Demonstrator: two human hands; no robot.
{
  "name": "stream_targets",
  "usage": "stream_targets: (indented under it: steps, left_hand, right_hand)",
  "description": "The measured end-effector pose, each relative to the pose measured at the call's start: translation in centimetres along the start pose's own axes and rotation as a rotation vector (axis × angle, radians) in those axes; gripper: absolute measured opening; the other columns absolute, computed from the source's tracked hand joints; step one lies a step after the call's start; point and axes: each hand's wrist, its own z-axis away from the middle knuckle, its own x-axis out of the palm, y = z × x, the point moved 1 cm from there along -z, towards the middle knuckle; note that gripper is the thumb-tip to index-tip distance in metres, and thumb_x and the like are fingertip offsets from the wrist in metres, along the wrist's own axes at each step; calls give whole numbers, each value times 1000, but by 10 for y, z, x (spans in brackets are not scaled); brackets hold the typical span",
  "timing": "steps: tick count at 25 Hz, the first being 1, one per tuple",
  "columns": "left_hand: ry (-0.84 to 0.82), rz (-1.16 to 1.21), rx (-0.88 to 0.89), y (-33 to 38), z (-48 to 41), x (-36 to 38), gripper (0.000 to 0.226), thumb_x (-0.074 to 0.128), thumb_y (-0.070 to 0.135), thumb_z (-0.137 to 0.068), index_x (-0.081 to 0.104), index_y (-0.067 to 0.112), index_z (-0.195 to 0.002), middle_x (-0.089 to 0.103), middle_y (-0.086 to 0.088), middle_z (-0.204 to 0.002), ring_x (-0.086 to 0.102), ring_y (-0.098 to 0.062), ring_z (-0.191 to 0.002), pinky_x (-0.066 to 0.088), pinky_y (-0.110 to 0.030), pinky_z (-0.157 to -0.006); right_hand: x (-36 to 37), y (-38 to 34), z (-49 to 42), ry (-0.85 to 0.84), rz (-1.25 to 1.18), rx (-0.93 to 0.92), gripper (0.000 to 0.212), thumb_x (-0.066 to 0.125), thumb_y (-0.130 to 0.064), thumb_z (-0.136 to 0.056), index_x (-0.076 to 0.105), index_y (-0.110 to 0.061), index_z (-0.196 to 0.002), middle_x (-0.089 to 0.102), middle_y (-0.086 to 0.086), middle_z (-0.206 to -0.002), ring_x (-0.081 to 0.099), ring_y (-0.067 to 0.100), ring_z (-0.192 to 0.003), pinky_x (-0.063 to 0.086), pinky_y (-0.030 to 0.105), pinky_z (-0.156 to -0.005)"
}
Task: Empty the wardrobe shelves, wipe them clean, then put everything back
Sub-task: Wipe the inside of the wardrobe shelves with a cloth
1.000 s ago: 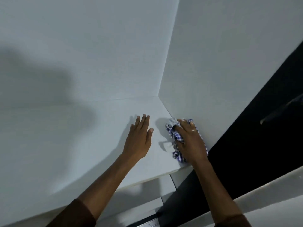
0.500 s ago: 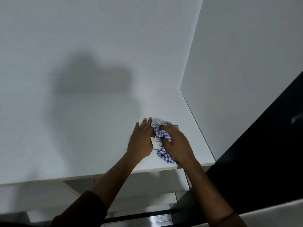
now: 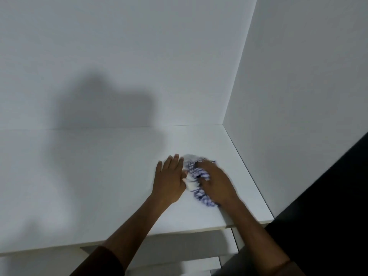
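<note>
White wardrobe shelf seen from above and in front, bounded by a white back panel and a right side panel. The right hand lies on a crumpled blue-and-white checked cloth, pressing it onto the shelf nearer the right edge than the left, roughly midway between front edge and back panel; motion blur hides whether its fingers curl into the fabric. The left hand rests palm-down on the shelf just beside the cloth, fingers extended and close together, its thumb side touching the fabric. Both forearms cross the front edge; a brown sleeve covers the left arm. A shadow falls across back panel and shelf. Lower shelves show beneath the front edge.
</note>
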Motion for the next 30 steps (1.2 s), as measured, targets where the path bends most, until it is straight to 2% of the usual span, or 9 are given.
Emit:
stream_targets:
  steps: [2,3,6,10,14,17,21,25,30]
  left_hand:
    - [125,57,-3,-9,-13,-4,57,24,39,-99,62,14,-134,64,-7,-132,61,-30,-116,48,-46,-92]
    - [181,91,-5,-16,-23,-5,56,25,38,-99,64,13,-130,66,-6,-125,63,-29,-110,48,-44,-89]
    - [187,115,-8,-31,-59,-2,47,37,30,-105,54,10,-144,53,-12,-148,49,-32,-138,39,-47,-113]
    - [21,64,-24,-40,-89,15,58,15,37,-108,25,15,-160,18,-7,-168,12,-25,-156,11,-47,-126]
    - [90,81,-19,-42,-90,21,75,-2,45,-97,30,17,-159,24,-5,-166,17,-23,-155,12,-45,-126]
    - [114,123,-34,-40,-88,20,75,-2,46,-97,30,19,-159,22,-1,-167,16,-19,-155,8,-41,-127]
    - [129,182,-37,-39,-87,19,72,2,46,-99,31,18,-158,22,-1,-167,15,-18,-155,6,-39,-127]
    - [131,191,2,-41,-88,20,72,5,42,-99,40,12,-154,31,-6,-164,18,-21,-155,10,-42,-127]
    - [176,292,-57,-46,-83,18,57,28,24,-98,51,-6,-142,48,-21,-150,43,-34,-143,25,-42,-122]
  right_hand:
    - [-31,30,-12,107,70,148,37,47,-11,-96,63,-18,-129,64,6,-129,61,18,-111,39,11,-99]
    - [-38,45,-19,162,112,178,41,46,-11,-94,62,-17,-131,63,6,-132,60,21,-117,35,13,-106]
    - [-17,52,-32,132,221,197,55,43,-24,-88,56,-14,-140,53,8,-146,45,29,-138,22,31,-120]
    - [10,26,-44,30,155,64,53,44,-23,-92,52,-18,-144,46,-3,-150,33,14,-143,11,17,-117]
    - [-26,82,-105,154,86,134,45,51,-6,-91,60,-11,-135,54,1,-142,44,15,-136,24,19,-115]
    - [-12,106,-161,66,191,131,46,45,-23,-89,61,-11,-131,57,11,-138,49,29,-131,32,33,-113]
    - [13,102,-193,132,259,294,56,35,-39,-80,61,-7,-119,57,17,-128,53,39,-118,41,43,-103]
    - [54,52,-190,20,291,55,59,37,-32,-89,55,-8,-140,53,16,-144,44,35,-137,22,40,-120]
    - [73,24,-196,-96,80,-150,51,41,-16,-85,62,-7,-131,62,11,-132,53,23,-126,31,29,-114]
